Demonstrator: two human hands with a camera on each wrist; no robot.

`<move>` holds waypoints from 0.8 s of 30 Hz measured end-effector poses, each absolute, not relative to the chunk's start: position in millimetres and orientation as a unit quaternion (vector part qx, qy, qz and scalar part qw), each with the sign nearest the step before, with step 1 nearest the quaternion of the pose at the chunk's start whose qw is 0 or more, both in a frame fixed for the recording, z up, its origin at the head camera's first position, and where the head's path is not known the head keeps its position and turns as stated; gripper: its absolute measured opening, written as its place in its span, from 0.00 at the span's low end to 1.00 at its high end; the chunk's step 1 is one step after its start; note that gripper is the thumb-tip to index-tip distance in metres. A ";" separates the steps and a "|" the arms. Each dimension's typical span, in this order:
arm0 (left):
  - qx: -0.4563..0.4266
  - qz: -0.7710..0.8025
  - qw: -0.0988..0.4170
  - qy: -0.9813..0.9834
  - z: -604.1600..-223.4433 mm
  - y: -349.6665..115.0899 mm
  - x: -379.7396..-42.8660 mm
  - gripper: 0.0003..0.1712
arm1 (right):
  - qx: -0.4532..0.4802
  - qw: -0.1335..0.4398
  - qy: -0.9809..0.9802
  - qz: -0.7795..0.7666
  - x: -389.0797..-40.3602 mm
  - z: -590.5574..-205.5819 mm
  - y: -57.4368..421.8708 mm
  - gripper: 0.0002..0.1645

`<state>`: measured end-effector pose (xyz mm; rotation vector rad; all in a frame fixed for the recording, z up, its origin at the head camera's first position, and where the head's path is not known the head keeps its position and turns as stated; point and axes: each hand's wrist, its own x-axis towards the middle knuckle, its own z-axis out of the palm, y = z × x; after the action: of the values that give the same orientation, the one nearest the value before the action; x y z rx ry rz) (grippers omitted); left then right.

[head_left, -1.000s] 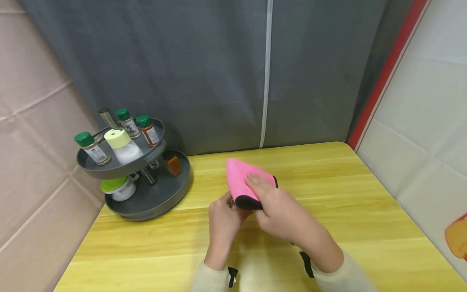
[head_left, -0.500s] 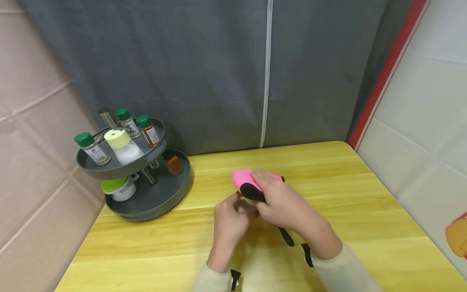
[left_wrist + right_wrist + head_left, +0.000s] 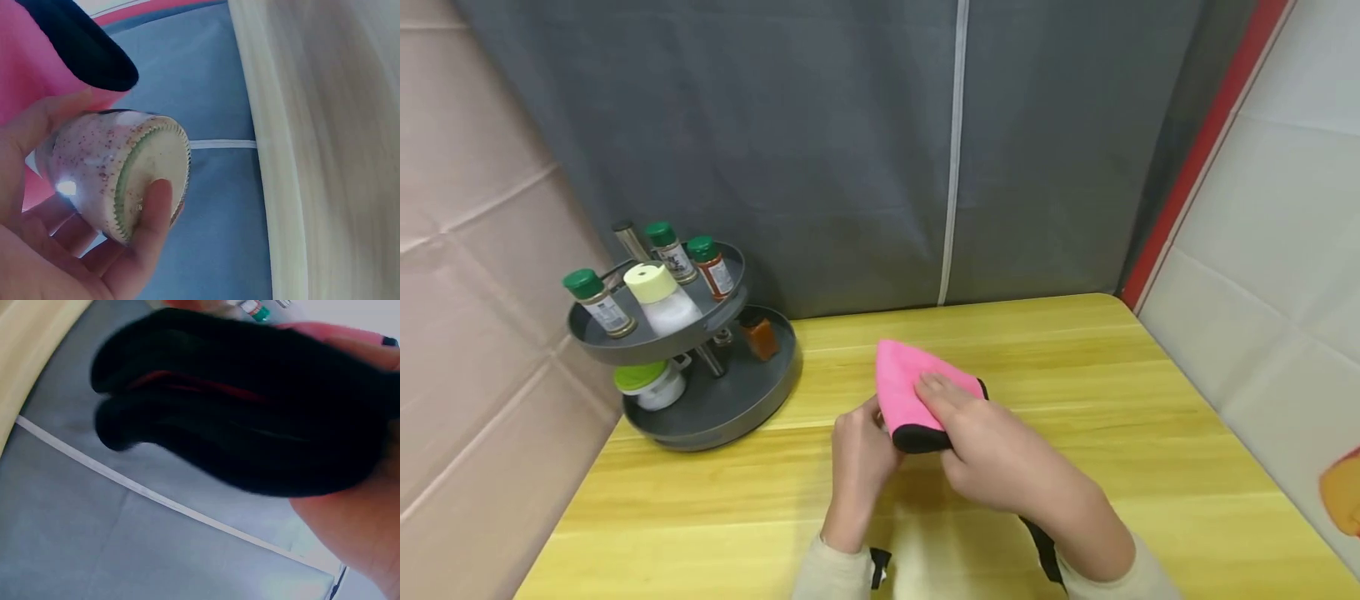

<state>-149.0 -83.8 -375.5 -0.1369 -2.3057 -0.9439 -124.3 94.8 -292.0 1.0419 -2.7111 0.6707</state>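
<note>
My left hand (image 3: 861,454) grips a small round glass jar (image 3: 94,159) with reddish specks on its side and a ridged rim round its flat base. A fingertip lies on that base. In the head view the jar is almost wholly hidden by the hand and cloth. My right hand (image 3: 992,446) holds a folded pink cloth (image 3: 906,379) with black edging, fingers on top of it. The cloth lies close over the jar in the head view. In the right wrist view its dark folded edge (image 3: 250,444) fills the middle, blurred.
On the wooden tabletop (image 3: 1075,375) at left stands a two-tier grey turntable rack (image 3: 722,429). Its upper tier bears green-capped spice bottles (image 3: 606,308) and a white shaker (image 3: 662,304); a green-lidded pot (image 3: 651,386) sits below. A grey curtain (image 3: 812,167) hangs behind.
The cloth tilted down toward me half a second ago and now stands raised again, its pink face showing more. My left hand keeps hold of the jar throughout.
</note>
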 end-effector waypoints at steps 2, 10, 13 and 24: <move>-0.061 -0.374 0.303 -0.874 -373.9 -81.6 -146.6 0.10 | 0.344 0.085 -0.906 0.230 -129.1 -291.7 93.9 0.41; -0.051 -0.444 0.239 -0.862 -370.4 -73.5 -139.0 0.23 | 0.317 0.108 -0.901 0.277 -159.5 -300.6 90.4 0.37; -0.050 -0.432 0.252 -0.865 -370.4 -75.0 -138.1 0.19 | 0.333 0.132 -0.896 0.262 -153.6 -304.5 89.7 0.35; -0.041 -0.399 0.279 -0.872 -374.9 -80.4 -144.3 0.07 | 0.342 0.074 -0.911 0.217 -119.3 -286.2 99.3 0.39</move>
<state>-144.3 -80.4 -374.9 -0.1105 -2.3402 -1.0705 -119.3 99.3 -286.2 1.0253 -2.7356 0.6517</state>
